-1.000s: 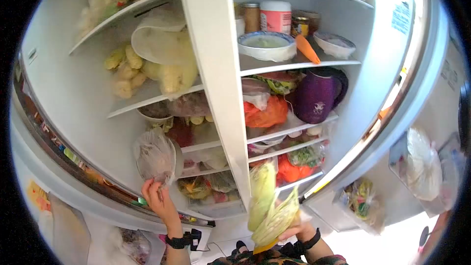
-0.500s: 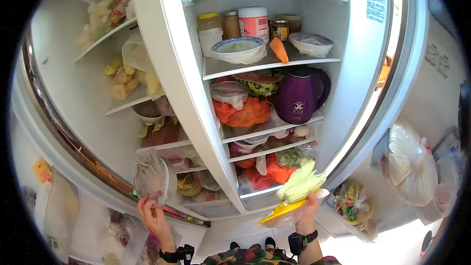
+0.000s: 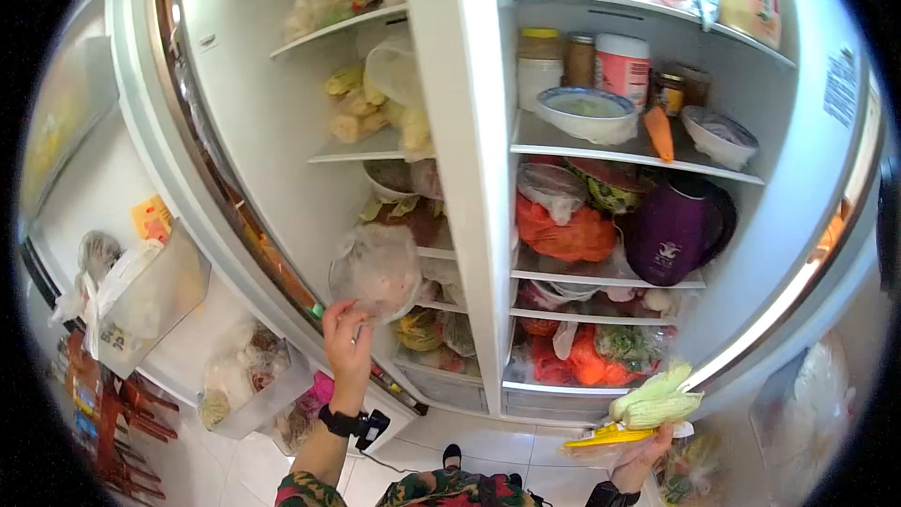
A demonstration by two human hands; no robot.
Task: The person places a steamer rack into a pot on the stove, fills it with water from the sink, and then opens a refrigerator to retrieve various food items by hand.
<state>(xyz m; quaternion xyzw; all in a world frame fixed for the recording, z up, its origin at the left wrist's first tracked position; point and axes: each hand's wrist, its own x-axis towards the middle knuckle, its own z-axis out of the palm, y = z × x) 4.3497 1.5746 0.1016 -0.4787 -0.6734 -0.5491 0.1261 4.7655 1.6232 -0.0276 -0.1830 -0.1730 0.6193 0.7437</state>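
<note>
1. Bowl (image 3: 383, 277), wrapped, left of centre in the frame: the left hand (image 3: 347, 333) grips its near edge, fingers partly curled.
2. Corn (image 3: 659, 396), lower right: the right hand (image 3: 646, 456) grasps it together with a yellow packet (image 3: 610, 436), fingers mostly hidden.
3. Good holding, I judge, means a level bowl, fingertips on its firm edge, corn and packet clasped together.
4. Farther out, right of centre: a purple jug (image 3: 674, 235).

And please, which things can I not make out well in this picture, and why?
All in the head view:
Contents of the bowl at the left hand: cloudy plastic covers them.
Some fingers of the right hand: hidden by the corn and yellow item.
Inside of the orange bag beside the purple kettle: opaque plastic.
Text on the wall label: too small, blurred.
</note>
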